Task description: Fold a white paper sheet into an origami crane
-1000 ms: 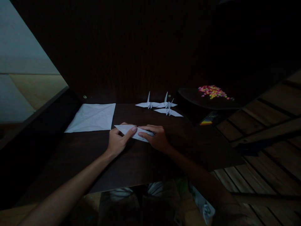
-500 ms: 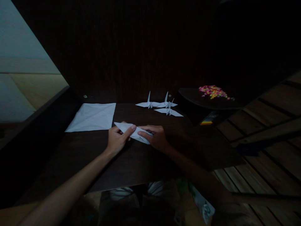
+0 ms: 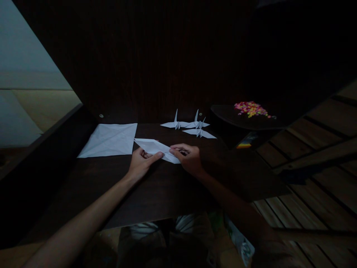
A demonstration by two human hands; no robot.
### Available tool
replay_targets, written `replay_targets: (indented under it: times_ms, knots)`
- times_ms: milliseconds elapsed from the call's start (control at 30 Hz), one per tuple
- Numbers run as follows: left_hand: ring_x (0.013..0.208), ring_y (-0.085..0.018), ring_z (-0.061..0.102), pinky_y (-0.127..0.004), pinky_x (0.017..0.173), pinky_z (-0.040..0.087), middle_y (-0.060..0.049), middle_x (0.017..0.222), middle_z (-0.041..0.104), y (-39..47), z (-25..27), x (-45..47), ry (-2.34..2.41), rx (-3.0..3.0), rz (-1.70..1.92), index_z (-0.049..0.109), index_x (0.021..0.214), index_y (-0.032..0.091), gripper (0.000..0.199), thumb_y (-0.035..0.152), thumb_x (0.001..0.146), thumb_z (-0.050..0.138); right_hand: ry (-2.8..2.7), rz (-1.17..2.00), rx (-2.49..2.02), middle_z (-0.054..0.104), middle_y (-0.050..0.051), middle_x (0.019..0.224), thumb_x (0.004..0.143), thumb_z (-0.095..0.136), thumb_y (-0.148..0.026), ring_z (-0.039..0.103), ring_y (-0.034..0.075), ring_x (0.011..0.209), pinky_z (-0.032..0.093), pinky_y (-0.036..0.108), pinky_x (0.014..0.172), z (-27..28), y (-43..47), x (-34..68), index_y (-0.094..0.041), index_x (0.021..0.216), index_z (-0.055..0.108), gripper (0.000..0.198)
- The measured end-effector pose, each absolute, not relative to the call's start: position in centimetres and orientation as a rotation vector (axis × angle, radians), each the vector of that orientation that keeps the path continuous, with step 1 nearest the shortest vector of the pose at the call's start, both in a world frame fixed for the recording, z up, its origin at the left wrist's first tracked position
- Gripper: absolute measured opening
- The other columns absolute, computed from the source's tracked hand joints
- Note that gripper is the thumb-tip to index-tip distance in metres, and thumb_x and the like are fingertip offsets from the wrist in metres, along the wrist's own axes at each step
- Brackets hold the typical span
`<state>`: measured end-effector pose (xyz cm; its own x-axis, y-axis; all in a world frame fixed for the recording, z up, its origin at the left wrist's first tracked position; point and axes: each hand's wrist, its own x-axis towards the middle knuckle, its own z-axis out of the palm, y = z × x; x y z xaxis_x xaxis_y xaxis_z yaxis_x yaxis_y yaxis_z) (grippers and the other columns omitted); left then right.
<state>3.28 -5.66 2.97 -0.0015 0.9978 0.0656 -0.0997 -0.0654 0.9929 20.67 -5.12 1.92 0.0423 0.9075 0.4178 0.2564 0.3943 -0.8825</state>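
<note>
A folded white paper point(image 3: 152, 146), long and diamond-like with a pointed left end, is held between both hands above the dark table. My left hand point(image 3: 141, 162) grips its near edge, thumb on top and fingers underneath. At the paper's right end my right hand point(image 3: 187, 158) pinches it between thumb and fingers. Beyond the hands, three finished paper cranes point(image 3: 199, 132) stand close together near the back panel. To the left lie flat white paper sheets point(image 3: 111, 139) with crease lines.
A dark table point(image 3: 134, 203) runs up to a tall back panel point(image 3: 150, 67). A low side board point(image 3: 41, 145) borders the left. On a rounded shelf point(image 3: 223, 113) at right lies a heap of small colourful pieces point(image 3: 252, 109). Wooden slats point(image 3: 320, 197) show at far right.
The paper's folds have opened wider. My left thumb has slid right along it, and my right hand has shifted its hold to a pinch at the right end.
</note>
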Motion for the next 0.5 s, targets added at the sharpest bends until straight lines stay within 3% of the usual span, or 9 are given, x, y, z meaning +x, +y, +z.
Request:
replay_targets:
  times_ms: [200,367,500]
  knots:
    - [0.049,-0.013,0.057,-0.022,0.046,0.043,0.0,0.053,0.061,-5.39,2.43,2.87,1.232,1.259,1.302,0.064,0.063,0.012,0.033,0.037,0.053,0.083,-1.587,0.645,-1.087,0.074,0.005,0.077,0.072,0.071,-0.032,0.067,0.017,0.066,0.053,0.027,0.064,1.75,-5.03,20.91,-0.019,0.082,0.074,0.017]
    - [0.054,-0.016,0.061,-0.023,0.047,0.045,-0.003,0.058,0.066,-5.32,2.68,2.67,1.227,1.293,1.302,0.066,0.064,0.012,0.032,0.038,0.053,0.083,-1.642,0.623,-1.098,0.075,0.004,0.08,0.073,0.071,-0.032,0.069,0.018,0.069,0.053,0.029,0.067,1.75,-4.95,21.01,-0.02,0.083,0.075,0.016]
    - [0.069,-0.02,0.067,-0.026,0.06,0.051,-0.007,0.078,0.073,-5.54,2.96,2.68,1.174,1.318,1.257,0.071,0.078,0.012,0.036,0.037,0.055,0.082,-1.651,0.626,-1.109,0.075,0.004,0.079,0.072,0.072,-0.034,0.069,0.019,0.068,0.053,0.029,0.067,1.75,-5.01,20.89,-0.02,0.081,0.075,0.017]
